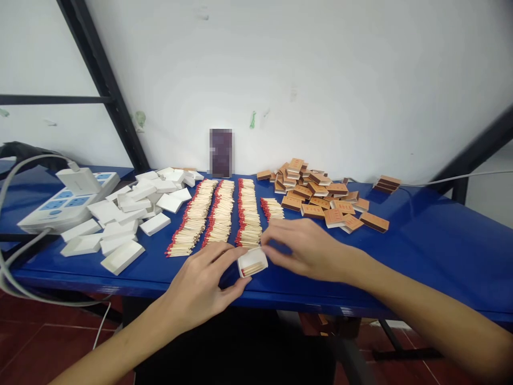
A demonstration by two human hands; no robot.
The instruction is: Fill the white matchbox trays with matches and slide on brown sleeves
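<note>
My left hand point(202, 283) grips a small white matchbox tray point(252, 261) near the front edge of the blue table point(420, 251); a few red-tipped matches lie in the tray. My right hand point(304, 248) hovers just right of the tray, fingers curled and pinched at its rim. Beyond the hands lie long rows of red-tipped matches point(222, 214), with a short row point(272, 208) further right.
A heap of empty white trays point(132, 214) lies at the left. Brown matchbox sleeves point(324, 195) are piled at the right back. A white power strip point(68, 200) with cables sits at the far left. A dark blurred object point(221, 153) leans on the wall.
</note>
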